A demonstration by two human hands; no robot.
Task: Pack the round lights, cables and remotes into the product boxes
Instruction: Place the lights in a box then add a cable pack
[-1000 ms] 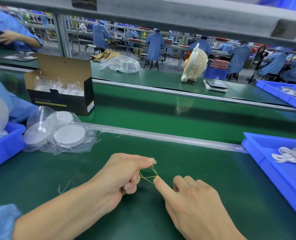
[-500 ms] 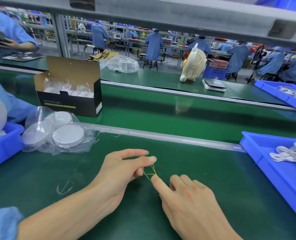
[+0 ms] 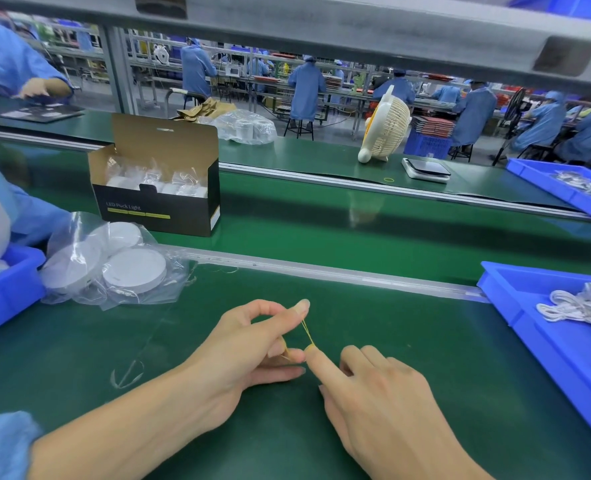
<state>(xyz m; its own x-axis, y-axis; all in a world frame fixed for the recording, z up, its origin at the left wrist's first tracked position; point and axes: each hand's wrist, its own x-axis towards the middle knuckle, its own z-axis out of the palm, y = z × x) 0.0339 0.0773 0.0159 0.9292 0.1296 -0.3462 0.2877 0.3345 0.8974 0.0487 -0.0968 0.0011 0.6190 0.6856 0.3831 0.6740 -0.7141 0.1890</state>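
A thin yellow rubber band [image 3: 307, 333] is stretched between my two hands over the green mat. My left hand [image 3: 252, 344] pinches it between thumb and fingers, and the index fingertip of my right hand [image 3: 377, 393] is hooked into its loop. Round white lights in clear bags [image 3: 128, 268] lie at the left. An open black product box [image 3: 159, 202] with bagged lights inside stands on the conveyor belt behind them. White cables [image 3: 578, 306] lie in a blue tray [image 3: 529, 306] at the right.
A blue bin [image 3: 7, 289] sits at the far left edge beside another person's sleeve. Across the belt stand a cream desk fan [image 3: 386, 128], a small scale [image 3: 425, 168] and another blue tray [image 3: 543, 181]. A grey beam runs overhead.
The product box has travelled to the right on the belt. My left thumb has lifted, pulling the rubber band into a more upright stretch against my right index fingertip.
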